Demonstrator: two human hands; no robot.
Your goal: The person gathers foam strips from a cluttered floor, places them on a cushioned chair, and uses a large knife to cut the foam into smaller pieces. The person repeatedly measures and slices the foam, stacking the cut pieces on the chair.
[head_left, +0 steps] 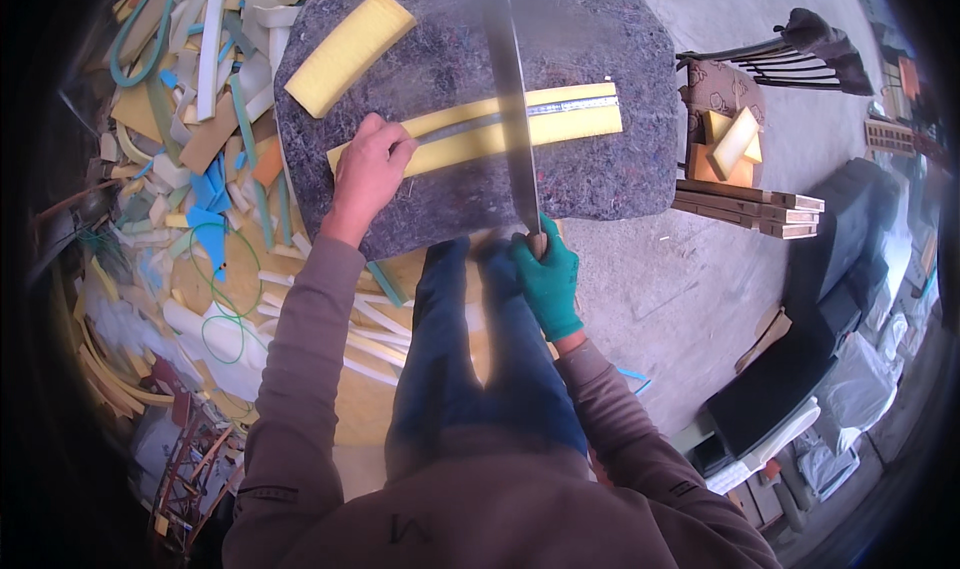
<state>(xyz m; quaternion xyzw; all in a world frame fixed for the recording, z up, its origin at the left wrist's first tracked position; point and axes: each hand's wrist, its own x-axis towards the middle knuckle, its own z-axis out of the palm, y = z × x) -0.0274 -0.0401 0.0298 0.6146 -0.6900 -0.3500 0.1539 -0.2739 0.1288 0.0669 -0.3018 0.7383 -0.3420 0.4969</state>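
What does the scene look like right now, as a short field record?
Left hand: bare, pressing the long yellow foam strip onto the grey felt pad
Right hand: green glove, grip shut on the long knife
Knife: blade lies across the strip
Metal ruler: along the strip
Spare foam block: upper left of pad
Foam offcuts: piled left of the pad

A long yellow foam strip with a metal ruler along it lies across the grey felt slab, crossed by a long knife blade.
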